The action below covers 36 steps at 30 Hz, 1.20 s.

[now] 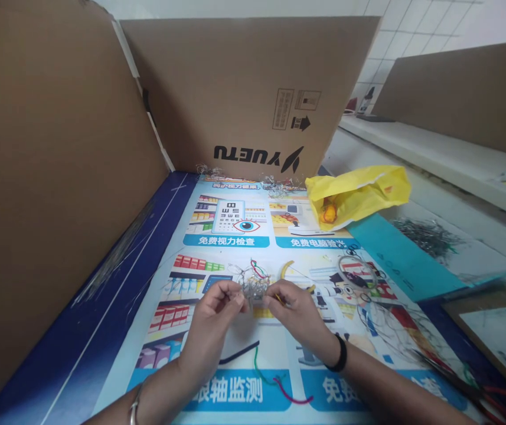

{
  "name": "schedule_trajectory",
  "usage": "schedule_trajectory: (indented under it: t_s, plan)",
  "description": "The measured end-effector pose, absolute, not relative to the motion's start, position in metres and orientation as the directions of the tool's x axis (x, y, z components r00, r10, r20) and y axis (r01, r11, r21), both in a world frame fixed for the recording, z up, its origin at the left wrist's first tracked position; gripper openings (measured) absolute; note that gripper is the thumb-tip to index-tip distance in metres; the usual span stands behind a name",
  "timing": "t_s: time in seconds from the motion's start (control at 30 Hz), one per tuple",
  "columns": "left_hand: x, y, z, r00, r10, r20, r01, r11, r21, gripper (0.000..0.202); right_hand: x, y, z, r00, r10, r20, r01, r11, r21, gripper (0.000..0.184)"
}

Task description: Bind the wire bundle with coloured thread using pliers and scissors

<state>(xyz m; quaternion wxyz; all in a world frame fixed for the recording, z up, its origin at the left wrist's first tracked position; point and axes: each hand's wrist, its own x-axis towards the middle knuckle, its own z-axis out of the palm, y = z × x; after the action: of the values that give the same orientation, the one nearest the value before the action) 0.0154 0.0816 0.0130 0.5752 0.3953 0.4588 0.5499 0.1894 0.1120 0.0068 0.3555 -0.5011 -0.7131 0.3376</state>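
A loose tangle of thin silvery wire [255, 284] is held between my two hands above the printed sheet. My left hand [219, 310] pinches its left side with thumb and index finger. On the other side, the fingers of my right hand [294, 310] are closed at the tangle's edge, with a bit of yellow showing by them. A red and green strand [259, 268] sticks up from the wire. Below my hands lies a green and magenta cord [290, 396]. The exact strands inside each pinch are too fine to make out.
Cardboard panels [244, 88] stand at the back and left. To the right are an open yellow bag [372, 192], a turquoise sheet [388, 254], a pile of dark wire [427, 236], a coil [356, 271] and scissors [445, 369]. Wire scraps [279, 187] lie along the back panel.
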Motion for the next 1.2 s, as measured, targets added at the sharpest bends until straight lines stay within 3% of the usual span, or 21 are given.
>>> schedule_trajectory:
  t_s: [0.33,0.93,1.2]
  plan:
    - [0.008,0.093,0.012,-0.120,0.992,-0.043,-0.126,0.027,0.992,0.013,0.201,0.120,0.010,-0.243,0.953,0.179,0.462,0.276,-0.843,0.011]
    - [0.005,0.092,0.017,-0.104,0.994,-0.036,-0.174,0.018,0.985,0.011,0.215,0.133,0.003,-0.232,0.954,0.189,0.461,0.279,-0.842,0.008]
    - [0.004,0.093,0.018,-0.108,0.994,-0.023,-0.162,0.005,0.987,0.011,0.217,0.134,0.006,-0.215,0.974,0.070,0.266,0.127,-0.955,0.010]
